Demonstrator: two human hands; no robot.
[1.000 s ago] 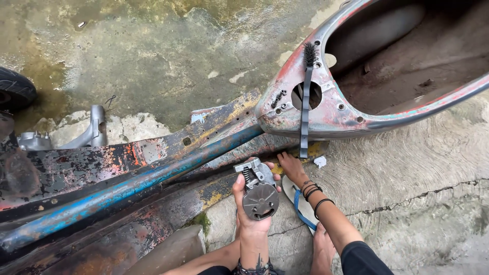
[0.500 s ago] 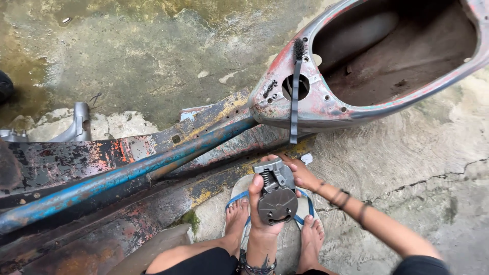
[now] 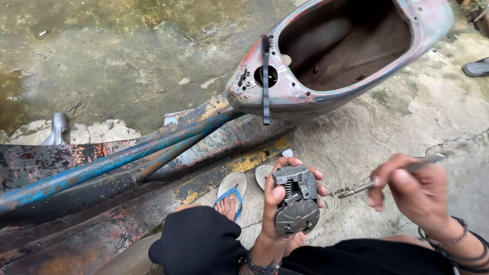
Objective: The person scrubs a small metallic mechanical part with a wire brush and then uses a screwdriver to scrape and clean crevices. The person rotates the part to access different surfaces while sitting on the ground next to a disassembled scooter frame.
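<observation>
My left hand (image 3: 277,201) grips a grey metal engine part (image 3: 296,201) with a round cover and a small spring on top, held upright over my lap. My right hand (image 3: 410,191) is raised to the right of it and pinches a thin metal tool (image 3: 379,181) whose tip points left toward the part without touching it. A stripped, rusty scooter body shell (image 3: 305,97) with worn red paint lies just ahead on the concrete, its hollow open upward, with a black strap (image 3: 265,81) hanging over its front hole.
A blue frame tube (image 3: 117,160) and rusty floor panels (image 3: 76,229) run off to the left. My foot in a blue-strapped sandal (image 3: 230,191) rests on the ground by the panels. Wet concrete (image 3: 127,61) lies beyond. Another sandal (image 3: 476,67) sits at the right edge.
My right hand has lifted off the ground near the scooter frame and come up to the right holding the thin tool. The view has shifted, and the part sits lower in my lap.
</observation>
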